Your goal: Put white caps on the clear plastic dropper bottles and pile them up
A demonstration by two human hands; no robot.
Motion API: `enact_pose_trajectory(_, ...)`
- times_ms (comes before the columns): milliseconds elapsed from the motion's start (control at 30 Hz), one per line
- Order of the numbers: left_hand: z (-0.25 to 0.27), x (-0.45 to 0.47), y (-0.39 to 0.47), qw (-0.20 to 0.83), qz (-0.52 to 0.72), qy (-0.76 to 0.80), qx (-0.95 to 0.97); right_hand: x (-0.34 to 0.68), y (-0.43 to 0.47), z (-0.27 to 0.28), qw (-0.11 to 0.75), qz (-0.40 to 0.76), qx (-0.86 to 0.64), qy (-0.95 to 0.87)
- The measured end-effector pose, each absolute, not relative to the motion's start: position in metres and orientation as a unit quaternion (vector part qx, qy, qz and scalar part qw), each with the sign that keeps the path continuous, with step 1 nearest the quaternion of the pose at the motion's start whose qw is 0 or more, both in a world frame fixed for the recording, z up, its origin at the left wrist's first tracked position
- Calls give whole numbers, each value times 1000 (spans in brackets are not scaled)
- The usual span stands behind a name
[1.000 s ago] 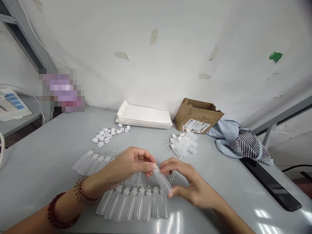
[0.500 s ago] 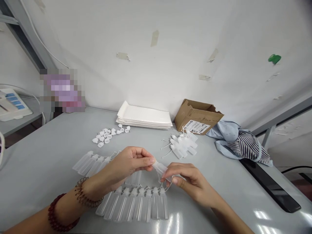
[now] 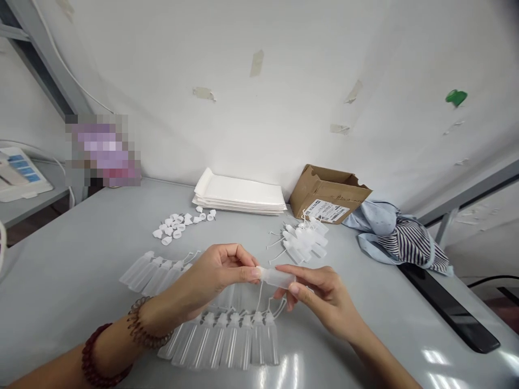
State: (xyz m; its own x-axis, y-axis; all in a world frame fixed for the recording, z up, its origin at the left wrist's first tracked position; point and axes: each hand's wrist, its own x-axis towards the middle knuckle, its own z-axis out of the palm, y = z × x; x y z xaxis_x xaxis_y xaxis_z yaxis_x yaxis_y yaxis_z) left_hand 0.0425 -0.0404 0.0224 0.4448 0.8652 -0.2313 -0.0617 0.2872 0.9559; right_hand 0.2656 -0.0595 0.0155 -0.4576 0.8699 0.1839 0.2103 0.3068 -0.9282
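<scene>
Head view, my only feed: I find one translucent bottle (image 3: 279,277) held nearer than and left of the cardboard box (image 3: 316,189). The left hand (image 3: 229,270) has thumb and fingertips pinched on its neck; the right hand (image 3: 328,294) has thumb and fingers closed on its base end. I judge it light, slick and mildly squeezable; neck and base are sound holds. Counted: one box; at least seven front-row bottles (image 3: 221,340), nearer than the box; over ten white caps (image 3: 177,234) left of it; a bottle cluster (image 3: 300,243) just before it, too overlapped to count.
</scene>
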Motion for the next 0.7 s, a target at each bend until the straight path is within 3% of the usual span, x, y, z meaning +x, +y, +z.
enact_pose_trajectory(167,22,43,-41,657,377,391,524,263,-58,15,329,477,-400,-710)
enact_pose_trajectory(500,28,41,-50,484,392,357,696,259,-56,7,291,646,-376,-597)
enact_pose_trajectory(700,25,37,-49,453,382,324,737,261,-52,2,257,738,-330,-530)
